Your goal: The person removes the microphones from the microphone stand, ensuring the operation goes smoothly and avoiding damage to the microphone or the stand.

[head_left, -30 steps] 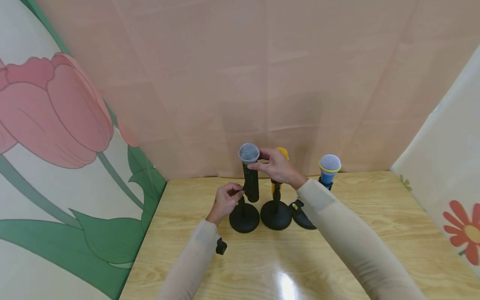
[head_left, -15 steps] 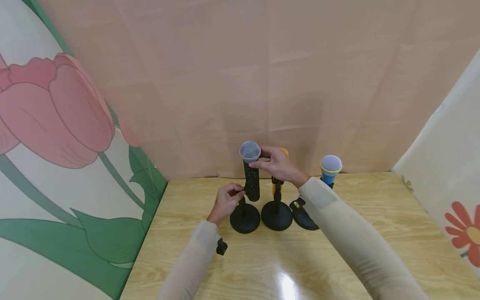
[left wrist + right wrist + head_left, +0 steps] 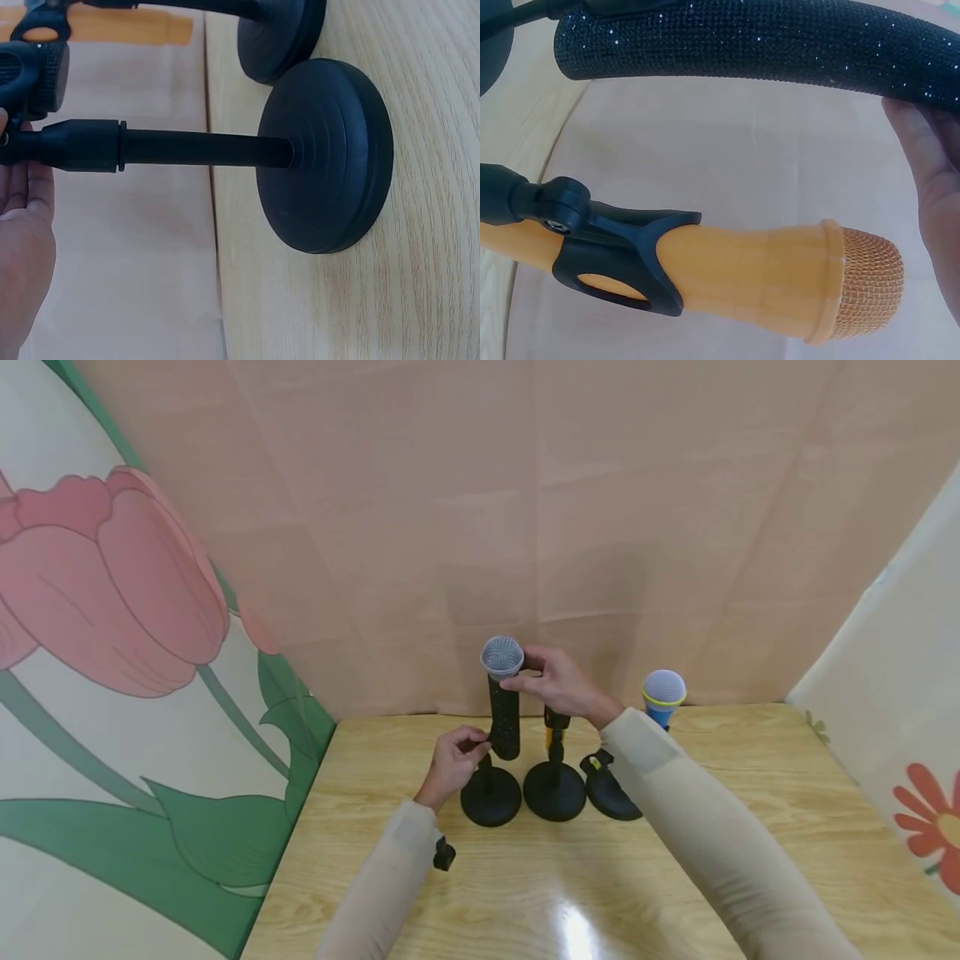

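Note:
A black glittery microphone (image 3: 503, 723) with a silver grille stands upright over the left stand (image 3: 491, 795). My right hand (image 3: 534, 676) grips it just under the grille. My left hand (image 3: 477, 747) pinches the top of that stand's pole beside the microphone's lower end. In the left wrist view the hand (image 3: 24, 217) sits at the pole (image 3: 195, 147) above the round base (image 3: 330, 157). In the right wrist view the black microphone (image 3: 765, 41) runs above an orange microphone (image 3: 780, 274) held in a black clip (image 3: 622, 259), with my right hand (image 3: 930, 165) at the edge.
Three black round-based stands line the back of a wooden table (image 3: 525, 893): the middle stand (image 3: 555, 791) holds the orange microphone and the right stand (image 3: 611, 793) a blue microphone (image 3: 663, 693). A pink backdrop hangs close behind; flower-printed panels flank both sides.
My right hand and the black microphone have shifted slightly upward, and the hand now covers the orange microphone's head. The left hand has stayed at the stand.

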Demonstrator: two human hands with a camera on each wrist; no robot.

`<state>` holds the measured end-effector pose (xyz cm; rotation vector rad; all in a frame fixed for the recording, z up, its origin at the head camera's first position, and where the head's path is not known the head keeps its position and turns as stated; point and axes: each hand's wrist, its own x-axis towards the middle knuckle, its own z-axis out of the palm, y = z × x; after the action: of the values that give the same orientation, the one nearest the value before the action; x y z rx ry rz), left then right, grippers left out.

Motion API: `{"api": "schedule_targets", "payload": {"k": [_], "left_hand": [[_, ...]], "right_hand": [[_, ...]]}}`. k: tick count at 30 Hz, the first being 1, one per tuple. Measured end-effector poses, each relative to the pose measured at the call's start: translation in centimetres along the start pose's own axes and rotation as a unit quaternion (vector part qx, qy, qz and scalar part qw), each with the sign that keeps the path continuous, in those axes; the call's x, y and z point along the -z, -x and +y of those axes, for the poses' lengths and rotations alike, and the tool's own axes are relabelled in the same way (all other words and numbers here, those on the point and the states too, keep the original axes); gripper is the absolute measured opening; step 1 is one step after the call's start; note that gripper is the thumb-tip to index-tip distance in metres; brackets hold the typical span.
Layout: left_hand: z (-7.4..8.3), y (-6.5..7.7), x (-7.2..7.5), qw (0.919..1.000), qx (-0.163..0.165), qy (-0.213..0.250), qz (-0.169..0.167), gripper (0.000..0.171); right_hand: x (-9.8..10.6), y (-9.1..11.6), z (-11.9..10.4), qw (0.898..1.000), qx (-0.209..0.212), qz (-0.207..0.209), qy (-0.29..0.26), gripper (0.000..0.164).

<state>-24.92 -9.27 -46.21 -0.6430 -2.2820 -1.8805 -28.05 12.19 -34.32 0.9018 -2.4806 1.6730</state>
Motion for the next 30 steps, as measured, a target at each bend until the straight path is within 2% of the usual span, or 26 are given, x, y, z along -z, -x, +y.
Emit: {"api": "schedule_targets", "payload": {"k": [13,17,21,26,27,30], "left_hand": [[0.3,0.1,-0.2,1.0000,0.008,-0.003,0.003,0.008],[-1.6,-0.2,-0.5,0.9998,0.010,-0.003,0.015,0.008],[-3.4,-0.5,-0.5,0.9993,0.026,0.002,0.027,0.008],[-3.7,-0.5,-0.2,0.9987,0.040,0.005,0.031,0.010],[-3.2,-0.5,-0.1,0.9986,0.044,0.004,0.029,0.011],[-3.1,-0.5,-0.1,0.9981,0.051,0.006,0.033,0.011]], "right_hand": [[0.1,0.1,-0.1,1.000,-0.010,0.010,-0.013,0.040],[-0.2,0.5,-0.1,0.999,-0.025,0.032,-0.007,0.041],[-0.5,0.9,-0.2,0.998,-0.035,0.054,-0.001,0.044],[-0.9,1.0,-0.4,0.997,-0.038,0.070,0.002,0.045],[-0.9,1.0,-0.4,0.997,-0.040,0.071,0.004,0.045],[-1.0,0.9,-0.4,0.996,-0.044,0.075,0.010,0.045]]}}
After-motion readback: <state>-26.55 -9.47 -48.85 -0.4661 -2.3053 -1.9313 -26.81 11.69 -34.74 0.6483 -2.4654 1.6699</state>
